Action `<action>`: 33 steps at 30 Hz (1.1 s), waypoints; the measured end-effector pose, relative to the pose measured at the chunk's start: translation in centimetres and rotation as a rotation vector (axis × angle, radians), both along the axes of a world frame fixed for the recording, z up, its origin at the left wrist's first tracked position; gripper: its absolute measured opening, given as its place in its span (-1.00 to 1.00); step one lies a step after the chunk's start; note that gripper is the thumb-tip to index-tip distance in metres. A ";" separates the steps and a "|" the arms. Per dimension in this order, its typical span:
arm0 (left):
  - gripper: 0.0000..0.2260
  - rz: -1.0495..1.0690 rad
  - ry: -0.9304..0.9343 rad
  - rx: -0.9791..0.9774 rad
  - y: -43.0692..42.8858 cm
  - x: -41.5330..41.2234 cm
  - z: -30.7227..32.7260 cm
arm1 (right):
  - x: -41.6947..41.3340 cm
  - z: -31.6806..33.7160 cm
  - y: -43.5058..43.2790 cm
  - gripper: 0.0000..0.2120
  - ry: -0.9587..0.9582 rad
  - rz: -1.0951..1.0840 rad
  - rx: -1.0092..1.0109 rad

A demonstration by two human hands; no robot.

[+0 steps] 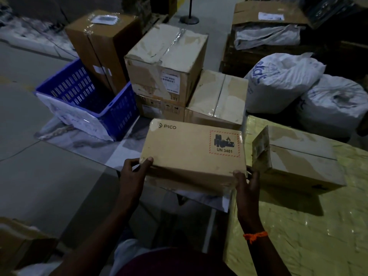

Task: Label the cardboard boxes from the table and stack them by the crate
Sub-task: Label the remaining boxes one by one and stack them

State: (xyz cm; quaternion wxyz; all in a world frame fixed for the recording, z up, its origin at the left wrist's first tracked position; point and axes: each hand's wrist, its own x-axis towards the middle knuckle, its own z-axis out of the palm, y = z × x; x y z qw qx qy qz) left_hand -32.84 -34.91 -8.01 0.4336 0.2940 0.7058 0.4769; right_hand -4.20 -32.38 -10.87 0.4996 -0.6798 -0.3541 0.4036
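The yellow-covered table (pixel 298 236) is filling the lower right, and everything else is sitting relative to the blue crate (pixel 87 96) on the floor. Just behind and to the right of the crate, a stack of cardboard boxes (pixel 167 62) is standing, several carrying white labels, so part of the job is looking done. Further right of the crate, white sacks (pixel 282 80) are lying well apart from it. Back toward the camera and right of the crate, one more box (pixel 298 158) is resting on the table, waiting its turn; no fresh label is visible on it. Between that box and the crate, the person is holding the PICO box (pixel 193 154) in the air, near the stack. The left hand (pixel 133 174) is pinching its near left corner, thumb on top; the right hand (pixel 246 186) is gripping its near right corner likewise. Whether this box is already bearing its new label cannot be told, since only its printed hazard mark is showing.
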 end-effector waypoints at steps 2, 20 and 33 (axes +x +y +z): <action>-0.60 -0.020 0.041 -0.002 0.0 0.1 0.3 | 0.2 0.2 -0.1 -0.71 -0.038 0.020 -0.006; -0.39 -0.910 1.089 0.267 8.0 3.4 0.8 | -6.5 2.9 6.9 -0.37 -1.181 0.848 0.218; -0.35 -1.023 1.162 0.265 8.6 1.7 -0.4 | -5.2 2.8 7.2 -0.28 -1.239 0.954 0.158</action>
